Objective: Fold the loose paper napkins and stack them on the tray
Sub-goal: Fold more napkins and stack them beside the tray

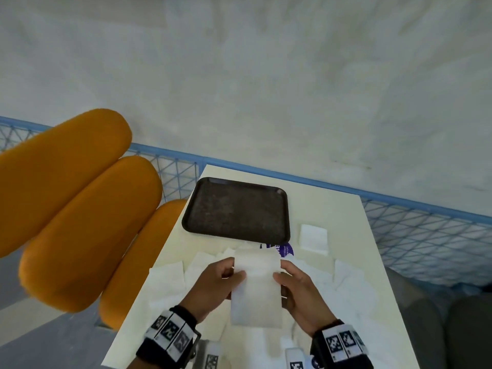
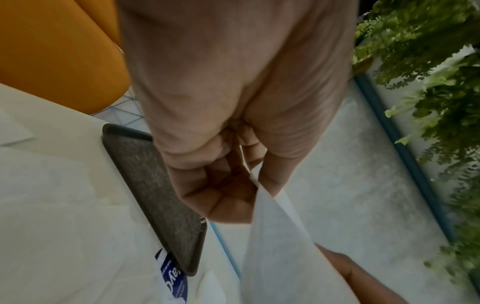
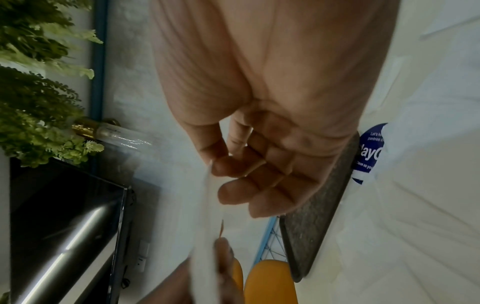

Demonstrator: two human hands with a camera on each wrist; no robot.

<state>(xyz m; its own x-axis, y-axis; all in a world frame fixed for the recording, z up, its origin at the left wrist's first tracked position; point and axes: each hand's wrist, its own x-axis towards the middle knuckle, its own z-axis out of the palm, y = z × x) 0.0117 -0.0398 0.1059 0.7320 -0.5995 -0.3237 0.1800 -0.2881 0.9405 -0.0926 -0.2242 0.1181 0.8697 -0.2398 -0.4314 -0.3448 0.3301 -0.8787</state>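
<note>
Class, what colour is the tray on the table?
Dark brown tray, finely speckled; clearest in the head view.

On the table (image 1: pixel 332 209), loose napkins (image 1: pixel 170 278) lie just nearer than the tray (image 1: pixel 237 209), a folded napkin (image 1: pixel 313 239) right of it, chair (image 1: pixel 74 203) left.

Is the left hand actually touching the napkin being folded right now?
Touching. In the head view the left hand pinches the held napkin at its left edge, thumb on top; the left wrist view shows its fingers against the paper.

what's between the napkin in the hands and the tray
In the head view, past the held napkin lie loose white napkins and a blue-and-white printed item tucked under the tray's near edge.
</note>
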